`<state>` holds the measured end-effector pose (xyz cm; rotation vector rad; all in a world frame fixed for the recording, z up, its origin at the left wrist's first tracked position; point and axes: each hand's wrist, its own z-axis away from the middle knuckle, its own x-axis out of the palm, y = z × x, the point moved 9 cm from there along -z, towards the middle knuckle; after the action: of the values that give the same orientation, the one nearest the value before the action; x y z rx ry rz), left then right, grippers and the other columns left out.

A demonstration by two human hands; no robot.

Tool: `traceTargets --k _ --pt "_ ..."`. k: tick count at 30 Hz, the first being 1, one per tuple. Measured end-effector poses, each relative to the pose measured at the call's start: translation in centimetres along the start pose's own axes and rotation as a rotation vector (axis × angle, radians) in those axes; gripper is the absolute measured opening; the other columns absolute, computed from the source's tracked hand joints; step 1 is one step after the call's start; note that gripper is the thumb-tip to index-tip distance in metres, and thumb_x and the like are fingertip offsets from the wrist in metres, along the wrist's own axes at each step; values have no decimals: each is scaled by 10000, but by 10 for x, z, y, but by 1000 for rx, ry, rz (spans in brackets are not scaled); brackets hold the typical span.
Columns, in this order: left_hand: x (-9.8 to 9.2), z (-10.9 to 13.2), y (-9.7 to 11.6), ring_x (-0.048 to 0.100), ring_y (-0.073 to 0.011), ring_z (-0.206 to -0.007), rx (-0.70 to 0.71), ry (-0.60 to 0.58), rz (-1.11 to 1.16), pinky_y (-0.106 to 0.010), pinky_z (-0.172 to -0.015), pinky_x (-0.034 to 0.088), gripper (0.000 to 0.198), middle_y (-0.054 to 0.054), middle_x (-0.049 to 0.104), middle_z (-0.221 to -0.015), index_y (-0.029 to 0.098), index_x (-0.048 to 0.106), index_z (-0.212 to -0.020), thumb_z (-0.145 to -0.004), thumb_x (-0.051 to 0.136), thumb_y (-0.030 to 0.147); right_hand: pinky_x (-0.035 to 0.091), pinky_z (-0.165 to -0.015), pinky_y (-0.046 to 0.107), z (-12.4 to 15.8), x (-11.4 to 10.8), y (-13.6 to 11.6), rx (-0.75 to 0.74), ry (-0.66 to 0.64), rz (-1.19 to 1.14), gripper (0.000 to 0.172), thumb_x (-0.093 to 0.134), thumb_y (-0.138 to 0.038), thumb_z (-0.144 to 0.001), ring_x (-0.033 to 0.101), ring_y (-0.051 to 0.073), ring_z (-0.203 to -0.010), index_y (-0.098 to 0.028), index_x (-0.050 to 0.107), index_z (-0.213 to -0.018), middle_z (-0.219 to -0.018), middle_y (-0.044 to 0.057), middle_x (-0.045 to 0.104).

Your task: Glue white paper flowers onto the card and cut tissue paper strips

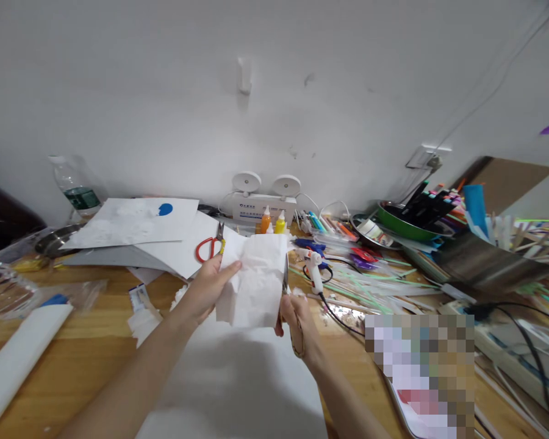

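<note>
In the middle of the head view my left hand (210, 285) is closed on a folded, creased piece of white paper (256, 280), thumb on its front face. My right hand (298, 320) grips a pair of scissors by the handles. The dark blades of these scissors (286, 274) stand upright along the paper's right edge; whether they bite into it I cannot tell. Below both hands a large white sheet (238, 378) lies flat on the wooden table. Behind my left hand rests a second pair of scissors, red-handled scissors (205, 249).
A white glue gun (315, 271) with a black cord lies right of my hands. Orange (266, 221) and yellow bottles (280, 223) stand by a white box (256, 207). White sheets (183, 250), a water bottle (75, 186), a green pan of markers (393, 219) and a power strip (494, 347) surround the workspace.
</note>
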<state>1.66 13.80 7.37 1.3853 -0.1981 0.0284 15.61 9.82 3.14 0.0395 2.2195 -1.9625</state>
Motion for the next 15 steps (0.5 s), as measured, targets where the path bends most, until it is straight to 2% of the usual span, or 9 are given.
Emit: traceTargets --k 7,15 --pt "-1 -1 1 636 -221 -745 33 24 -8 -305 -668 472 462 -118 679 -873 93 536 -1076 -692 598 342 278 -386 199 -1 -1 6 27 25 -59 562 275 -656 -762 378 74 -354 -168 416 -520 -389 -26 417" --pt "-3 -2 4 627 -230 -793 123 10 -65 -328 -708 468 498 -105 671 -911 121 508 -1128 -713 565 390 248 -313 189 0 1 -9 46 35 -75 610 267 -707 -717 325 58 -292 -182 372 -427 -326 -30 364"
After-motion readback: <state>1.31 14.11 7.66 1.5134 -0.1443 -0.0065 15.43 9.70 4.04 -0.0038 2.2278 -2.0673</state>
